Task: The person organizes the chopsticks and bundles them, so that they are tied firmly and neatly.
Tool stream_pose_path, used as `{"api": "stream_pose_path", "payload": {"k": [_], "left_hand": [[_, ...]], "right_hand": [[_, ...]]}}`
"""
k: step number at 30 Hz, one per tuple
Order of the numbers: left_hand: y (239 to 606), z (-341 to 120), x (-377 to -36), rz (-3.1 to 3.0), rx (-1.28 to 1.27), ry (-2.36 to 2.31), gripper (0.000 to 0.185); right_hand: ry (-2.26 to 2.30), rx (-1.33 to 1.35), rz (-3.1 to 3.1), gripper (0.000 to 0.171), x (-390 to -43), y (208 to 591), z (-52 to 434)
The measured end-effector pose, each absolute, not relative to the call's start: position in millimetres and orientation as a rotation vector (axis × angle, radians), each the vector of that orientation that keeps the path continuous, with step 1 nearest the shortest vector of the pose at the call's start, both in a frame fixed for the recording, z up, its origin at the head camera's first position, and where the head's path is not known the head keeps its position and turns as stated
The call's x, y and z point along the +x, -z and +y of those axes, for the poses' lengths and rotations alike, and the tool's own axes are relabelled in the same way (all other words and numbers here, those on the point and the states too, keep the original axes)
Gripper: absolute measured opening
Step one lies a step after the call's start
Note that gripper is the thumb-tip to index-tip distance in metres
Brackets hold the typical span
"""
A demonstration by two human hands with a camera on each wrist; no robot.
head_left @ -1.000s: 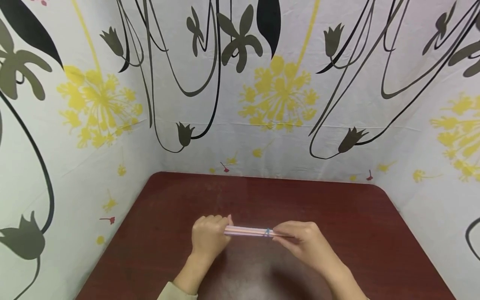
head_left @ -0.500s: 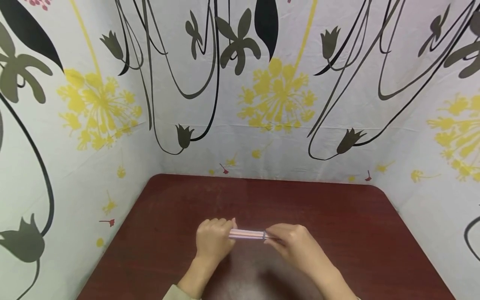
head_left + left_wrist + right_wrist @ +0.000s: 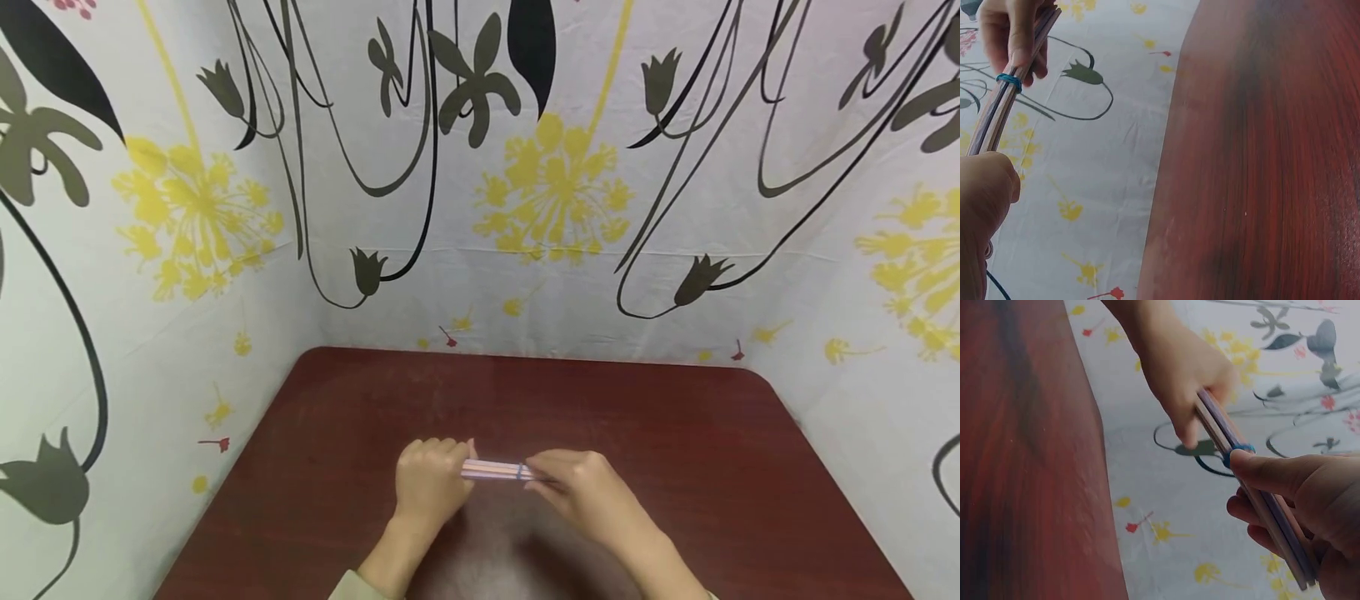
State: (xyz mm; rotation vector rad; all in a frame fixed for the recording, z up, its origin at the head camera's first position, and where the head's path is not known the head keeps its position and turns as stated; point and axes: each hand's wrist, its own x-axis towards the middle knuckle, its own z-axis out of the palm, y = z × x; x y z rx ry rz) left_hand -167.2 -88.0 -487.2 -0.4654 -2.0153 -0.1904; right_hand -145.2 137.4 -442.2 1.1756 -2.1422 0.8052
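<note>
A bundle of slim pastel sticks (image 3: 491, 470), pink, lilac and pale, spans between my hands above the table. My left hand (image 3: 431, 479) grips one end in a fist, thumb along the sticks. Around the bundle runs a blue-green elastic band (image 3: 1009, 82), wrapped in more than one turn. My right hand (image 3: 592, 487) pinches the other part, thumb and fingers right beside the band. In the right wrist view the thumb tip presses at the band's edge, and the stick ends (image 3: 1307, 581) stick out beneath the palm.
A dark red-brown wooden table (image 3: 375, 400) lies under both hands. Behind and at both sides hangs white cloth (image 3: 450, 217) printed with grey and black plants and yellow flowers, meeting the table's edges.
My right hand and the band have moved left along the bundle, and my left hand has shifted slightly right. Less of the sticks shows between the hands.
</note>
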Motion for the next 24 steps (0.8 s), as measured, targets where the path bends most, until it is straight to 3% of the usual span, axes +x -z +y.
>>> {"api": "stream_pose_path", "payload": {"k": [6, 13, 18, 24], "left_hand": [[486.7, -84.9, -167.0, -1.996, -0.475, 0.202, 0.04], [486.7, -81.0, -165.1, -1.979, -0.501, 0.184, 0.05], [487.5, -89.3, -165.1, -1.993, -0.468, 0.193, 0.044], [484.5, -98.0, -168.4, -2.024, -0.431, 0.241, 0.045]], "right_hand": [[-0.656, 1.129, -2.095, 0.023, -142.6, 446.2, 135.2], [-0.617, 1.18, -2.086, 0.025, -139.7, 449.4, 123.8], [-0.653, 1.132, -2.072, 0.032, -143.4, 448.7, 137.1], [-0.765, 1.067, -2.099, 0.023, -150.3, 447.5, 157.2]]}}
